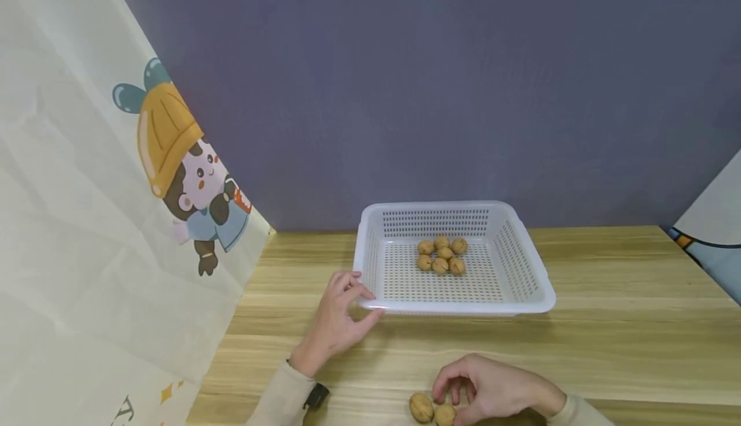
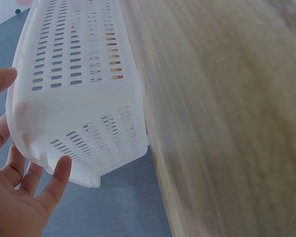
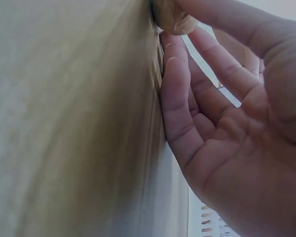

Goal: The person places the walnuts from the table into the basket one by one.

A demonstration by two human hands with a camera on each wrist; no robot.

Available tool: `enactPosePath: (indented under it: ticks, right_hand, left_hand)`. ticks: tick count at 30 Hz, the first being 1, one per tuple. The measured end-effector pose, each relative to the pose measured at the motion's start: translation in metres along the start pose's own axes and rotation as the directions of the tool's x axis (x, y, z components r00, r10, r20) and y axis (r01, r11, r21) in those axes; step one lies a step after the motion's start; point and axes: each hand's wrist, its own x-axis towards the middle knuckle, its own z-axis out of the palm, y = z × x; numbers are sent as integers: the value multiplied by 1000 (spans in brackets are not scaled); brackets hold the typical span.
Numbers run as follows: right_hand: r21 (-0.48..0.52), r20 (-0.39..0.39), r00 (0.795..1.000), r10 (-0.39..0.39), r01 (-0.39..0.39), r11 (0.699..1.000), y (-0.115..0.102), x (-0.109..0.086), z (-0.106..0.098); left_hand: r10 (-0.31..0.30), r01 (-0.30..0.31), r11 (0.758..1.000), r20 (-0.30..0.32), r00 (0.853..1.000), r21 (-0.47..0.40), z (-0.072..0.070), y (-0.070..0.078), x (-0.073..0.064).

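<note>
A white plastic basket [image 1: 463, 307] with slotted walls stands on the wooden table, holding several walnuts [image 1: 441, 253] clustered on its floor. At the basket's near left corner, my left hand [image 1: 338, 320] grips the rim, thumb at the front and fingers along the side. In the left wrist view those fingers [image 2: 55, 185] spread around the basket's corner. My right hand [image 1: 498, 387] is low at the table's near side, pinching a walnut [image 1: 445, 415] between thumb and fingers. Another walnut [image 1: 421, 407] lies just left of it. The right wrist view shows the pinched walnut [image 3: 173, 19] partly hidden by a finger.
The wooden table [image 1: 625, 336] extends to both sides of the basket. A dark blue-grey panel [image 1: 434, 91] rises behind it. On the left hangs a pale sheet [image 1: 75, 220] with a cartoon figure. Another printed sheet [image 1: 714, 213] shows at the far right.
</note>
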Motion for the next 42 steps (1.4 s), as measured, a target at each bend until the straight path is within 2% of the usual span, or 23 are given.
enactPosePath:
  ticks: [6, 20, 25, 33, 39, 42]
  right_hand:
    - [-28, -8, 1000, -9, 9, 1000, 1, 1, 1]
    - [73, -30, 999, 29, -26, 997, 4, -1, 0]
    - [116, -32, 999, 39, -35, 993, 0, -4, -4]
    - [124, -64, 997, -34, 42, 991, -15, -6, -17]
    - [24, -121, 988, -92, 96, 995, -38, -3, -30]
    - [4, -141, 983, -117, 119, 993, -53, -4, -39]
  left_hand:
    - [3, -3, 1000, -7, 1000, 6, 0, 0, 0]
    - [-15, 15, 1000, -1, 1000, -4, 1, 0, -1]
    - [0, 0, 1000, -13, 1000, -4, 2, 0, 0]
    - [19, -19, 1000, -23, 1000, 4, 3, -3, -1]
    - [23, -23, 1000, -25, 999, 2, 3, -4, -1]
    - [17, -17, 1000, -18, 1000, 1, 4, -4, -1]
